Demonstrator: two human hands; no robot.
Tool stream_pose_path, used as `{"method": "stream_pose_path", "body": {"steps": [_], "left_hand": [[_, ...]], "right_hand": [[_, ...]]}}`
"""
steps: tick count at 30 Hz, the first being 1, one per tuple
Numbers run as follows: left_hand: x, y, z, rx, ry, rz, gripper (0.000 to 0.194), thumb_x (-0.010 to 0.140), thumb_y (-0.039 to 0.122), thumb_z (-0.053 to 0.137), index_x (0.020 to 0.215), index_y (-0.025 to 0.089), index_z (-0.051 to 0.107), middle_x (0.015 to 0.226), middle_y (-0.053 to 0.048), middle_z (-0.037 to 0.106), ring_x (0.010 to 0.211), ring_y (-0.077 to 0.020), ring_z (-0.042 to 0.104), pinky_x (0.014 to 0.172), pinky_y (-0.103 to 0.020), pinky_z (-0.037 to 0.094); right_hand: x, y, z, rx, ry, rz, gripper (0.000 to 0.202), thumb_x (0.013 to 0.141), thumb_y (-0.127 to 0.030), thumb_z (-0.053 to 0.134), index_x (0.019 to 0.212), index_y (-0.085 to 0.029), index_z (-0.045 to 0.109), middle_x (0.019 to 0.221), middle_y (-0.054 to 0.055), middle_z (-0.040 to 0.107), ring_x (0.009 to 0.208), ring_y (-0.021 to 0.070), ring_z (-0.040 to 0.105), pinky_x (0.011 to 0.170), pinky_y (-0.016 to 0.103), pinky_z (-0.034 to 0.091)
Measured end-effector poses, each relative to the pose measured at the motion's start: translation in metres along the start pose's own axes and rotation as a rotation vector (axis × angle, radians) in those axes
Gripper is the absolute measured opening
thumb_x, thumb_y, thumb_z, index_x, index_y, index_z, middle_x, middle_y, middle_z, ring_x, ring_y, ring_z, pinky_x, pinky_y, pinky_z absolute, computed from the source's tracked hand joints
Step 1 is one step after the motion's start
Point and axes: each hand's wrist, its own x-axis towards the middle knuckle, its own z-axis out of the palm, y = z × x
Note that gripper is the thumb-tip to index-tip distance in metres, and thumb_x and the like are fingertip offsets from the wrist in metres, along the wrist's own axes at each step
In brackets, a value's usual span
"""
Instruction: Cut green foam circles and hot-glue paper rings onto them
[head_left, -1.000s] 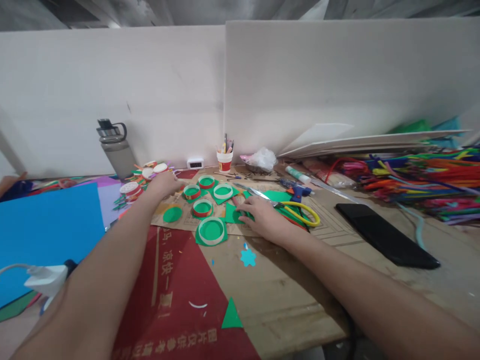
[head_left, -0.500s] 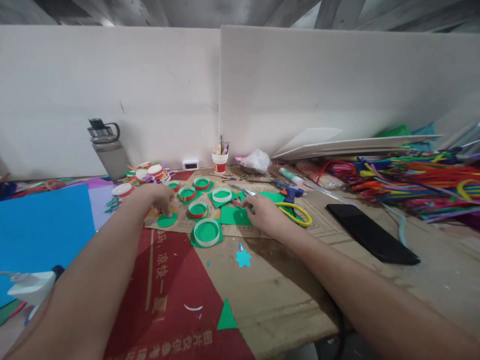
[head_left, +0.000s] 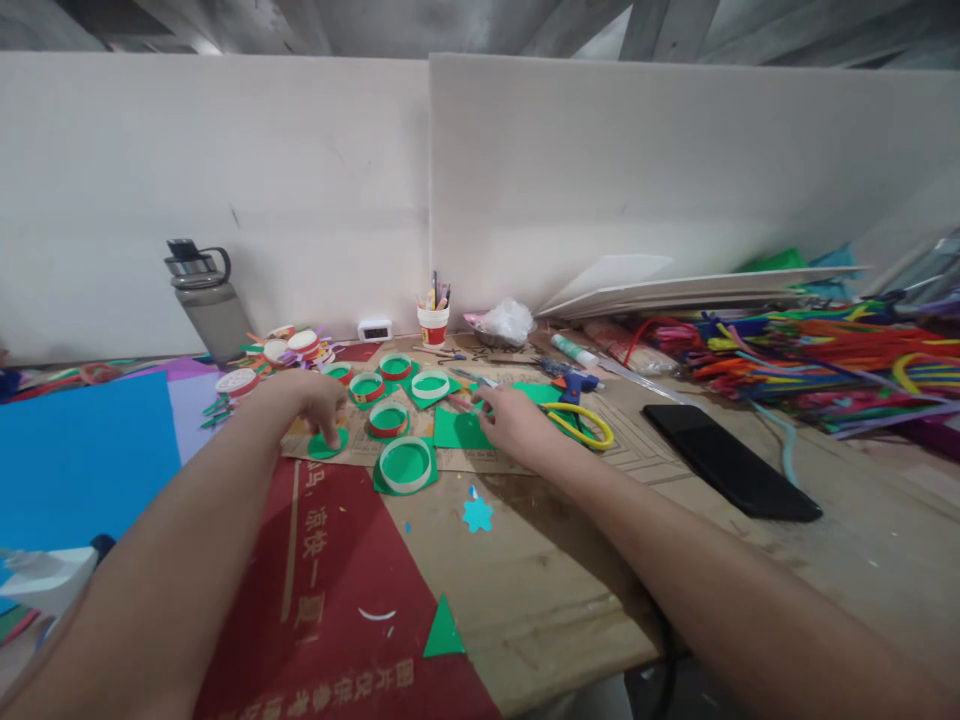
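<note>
Green, flat, round paper disc, plain and evenly coloured, lies on the brown printed cardboard sheet at the left, partly covered by the left hand. That hand's fingers bend downward with a fingertip at the disc; whether they pinch it, I cannot tell. Farther right, the right hand reaches over a green rectangular paper piece, fingers curled, its hold unclear. Between the hands sit shallow red-and-white paper rings with green insides, and, nearer, a wider white ring on green paper. Yellow-handled metal scissors lie beside the right hand; a black rectangular phone lies farther right. A light-blue, star-like cutout and green paper triangle lie near.
</note>
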Motion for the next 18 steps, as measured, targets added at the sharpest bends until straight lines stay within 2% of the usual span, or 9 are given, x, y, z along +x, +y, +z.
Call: {"method": "stream_pose_path", "body": {"steps": [1, 3, 4, 7, 9, 12, 16, 18], "left_hand": [[-0.002, 0.005, 0.001, 0.083, -0.124, -0.076, 0.029, 0.028, 0.016, 0.083, 0.044, 0.018, 0.058, 0.040, -0.003, 0.054, 0.040, -0.0208, 0.053, 0.046, -0.027, 0.036], [-0.004, 0.014, 0.002, 0.146, -0.225, -0.132, 0.029, 0.029, 0.018, 0.083, 0.044, 0.018, 0.058, 0.042, -0.005, 0.057, 0.040, -0.0212, 0.054, 0.044, -0.026, 0.035], [-0.005, 0.017, 0.002, 0.154, -0.234, -0.129, 0.029, 0.030, 0.019, 0.083, 0.044, 0.018, 0.058, 0.042, -0.005, 0.057, 0.040, -0.0211, 0.054, 0.043, -0.025, 0.034], [-0.005, 0.022, 0.003, 0.177, -0.234, -0.112, 0.028, 0.030, 0.022, 0.083, 0.042, 0.019, 0.058, 0.042, -0.004, 0.058, 0.039, -0.0204, 0.053, 0.041, -0.025, 0.032], [-0.005, 0.022, 0.002, 0.170, -0.189, -0.076, 0.029, 0.026, 0.022, 0.083, 0.041, 0.019, 0.057, 0.040, -0.002, 0.055, 0.036, -0.0176, 0.049, 0.041, -0.024, 0.030], [-0.006, 0.022, 0.001, 0.143, -0.101, 0.007, 0.031, 0.022, 0.020, 0.082, 0.039, 0.020, 0.057, 0.037, 0.002, 0.051, 0.034, -0.0126, 0.041, 0.043, -0.024, 0.029], [-0.009, 0.030, 0.004, 0.127, -0.058, 0.016, 0.028, 0.024, 0.015, 0.082, 0.041, 0.020, 0.059, 0.041, 0.002, 0.053, 0.036, -0.0137, 0.041, 0.046, -0.025, 0.029], [-0.010, 0.035, 0.009, 0.124, -0.038, -0.006, 0.028, 0.026, 0.012, 0.081, 0.036, 0.019, 0.056, 0.037, 0.001, 0.048, 0.035, -0.0141, 0.039, 0.047, -0.027, 0.028]], "right_hand": [[-0.002, -0.001, -0.003, 0.007, -0.032, 0.020, 0.038, 0.076, -0.008, 0.047, 0.107, -0.017, 0.067, 0.086, 0.010, 0.068, 0.075, 0.0198, 0.059, 0.065, 0.026, 0.041], [-0.006, -0.001, -0.011, 0.066, -0.078, 0.047, 0.045, 0.076, -0.009, 0.046, 0.114, -0.020, 0.066, 0.080, 0.007, 0.068, 0.068, 0.0177, 0.058, 0.059, 0.025, 0.038], [-0.007, 0.000, -0.016, 0.110, -0.088, 0.057, 0.045, 0.076, -0.010, 0.046, 0.114, -0.022, 0.067, 0.078, 0.006, 0.068, 0.065, 0.0165, 0.057, 0.057, 0.024, 0.037], [-0.007, 0.002, -0.029, 0.246, -0.070, 0.114, 0.036, 0.075, -0.013, 0.047, 0.099, -0.023, 0.072, 0.072, 0.002, 0.065, 0.061, 0.0139, 0.054, 0.054, 0.023, 0.034], [-0.006, 0.004, -0.037, 0.355, -0.043, 0.189, 0.031, 0.074, -0.014, 0.048, 0.092, -0.022, 0.072, 0.065, 0.000, 0.061, 0.056, 0.0122, 0.050, 0.051, 0.022, 0.033], [-0.005, 0.003, -0.046, 0.597, 0.027, 0.297, 0.029, 0.074, -0.017, 0.049, 0.095, -0.020, 0.069, 0.057, -0.003, 0.053, 0.050, 0.0105, 0.046, 0.046, 0.020, 0.033], [-0.006, 0.000, -0.048, 0.914, 0.092, 0.344, 0.024, 0.075, -0.020, 0.052, 0.095, -0.018, 0.064, 0.067, -0.001, 0.059, 0.050, 0.0084, 0.048, 0.045, 0.019, 0.037], [-0.006, 0.000, -0.047, 1.035, 0.100, 0.345, 0.021, 0.075, -0.020, 0.054, 0.093, -0.018, 0.064, 0.069, 0.000, 0.061, 0.048, 0.0074, 0.048, 0.044, 0.019, 0.037]]}}
